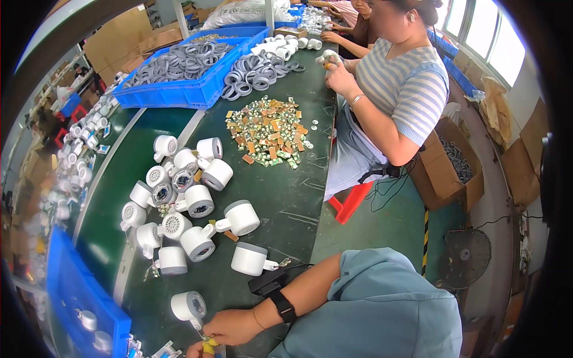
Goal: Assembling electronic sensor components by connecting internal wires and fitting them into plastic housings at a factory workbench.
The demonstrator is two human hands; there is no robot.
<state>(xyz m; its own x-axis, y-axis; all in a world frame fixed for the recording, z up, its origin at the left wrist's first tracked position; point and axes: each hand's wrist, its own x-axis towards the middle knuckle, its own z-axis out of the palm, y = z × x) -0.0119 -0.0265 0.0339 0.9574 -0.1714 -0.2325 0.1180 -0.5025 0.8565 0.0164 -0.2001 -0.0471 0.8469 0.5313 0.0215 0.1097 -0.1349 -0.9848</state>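
Note:
My right hand (231,327) reaches in from the lower right, a black band round its wrist, with its fingers pinched together. At the lower edge, my left hand (196,351) shows only in part, its fingers closed and meeting the right ones. Yellow covers wrap some fingertips, and whatever is pinched between them is too small to make out. Right beside the fingers lies a white round housing (182,305) with a grey ring, its stem pointing at them. Farther off, another white housing (249,259) rests on its side, with a small board at its stem.
More white housings (200,243) crowd the dark green table. Beyond them lie a heap of small circuit boards (268,128) and loose grey rings (256,74). A blue crate (209,89) holds more rings; another blue bin (89,286) stands left. A co-worker (388,89) sits at the right edge.

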